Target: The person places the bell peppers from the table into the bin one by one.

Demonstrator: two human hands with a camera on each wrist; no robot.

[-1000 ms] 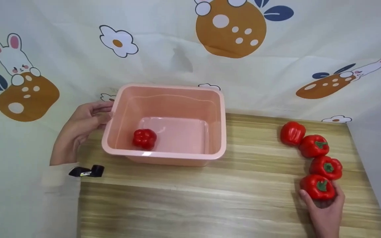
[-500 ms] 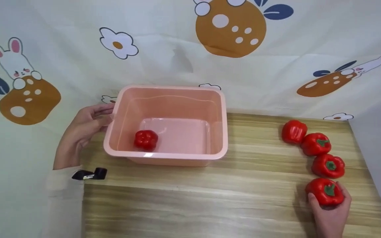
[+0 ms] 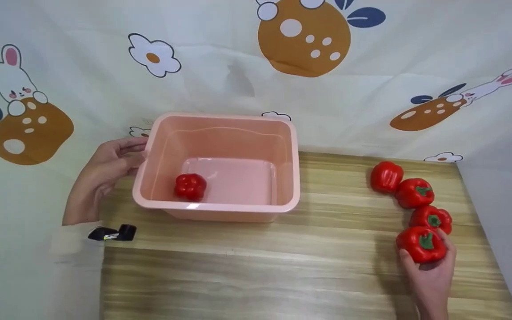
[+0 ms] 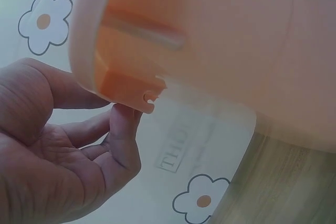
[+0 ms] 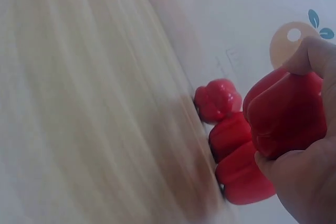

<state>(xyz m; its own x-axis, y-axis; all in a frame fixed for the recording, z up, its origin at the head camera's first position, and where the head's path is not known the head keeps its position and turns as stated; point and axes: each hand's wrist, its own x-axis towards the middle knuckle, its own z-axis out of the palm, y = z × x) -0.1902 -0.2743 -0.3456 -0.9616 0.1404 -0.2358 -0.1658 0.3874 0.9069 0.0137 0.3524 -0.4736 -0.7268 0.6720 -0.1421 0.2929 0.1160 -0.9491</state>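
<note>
My left hand [image 3: 105,169] grips the left rim of a pink plastic basin [image 3: 229,208]. In the left wrist view, the thumb and curled fingers [image 4: 125,142] pinch its edge. One red bell pepper [image 3: 190,187] lies inside the basin, near the left wall. On the right, my right hand [image 3: 434,275] holds another red bell pepper [image 3: 418,249] between thumb and fingers. The right wrist view shows this held pepper [image 5: 286,111] raised off the table. Several more red peppers, such as the farthest one [image 3: 386,177], stand in a slanting line beyond that hand.
The wood-grain table [image 3: 282,271] meets a patterned cloth backdrop [image 3: 220,89] behind the basin. A plain pale wall [image 3: 505,200] borders the table on the right. A small black object [image 3: 114,233] sits at the left cuff.
My right hand has drawn the nearest pepper away from the row and then lifted it. It now partly covers the pepper behind it. The left hand keeps its hold on the basin.
</note>
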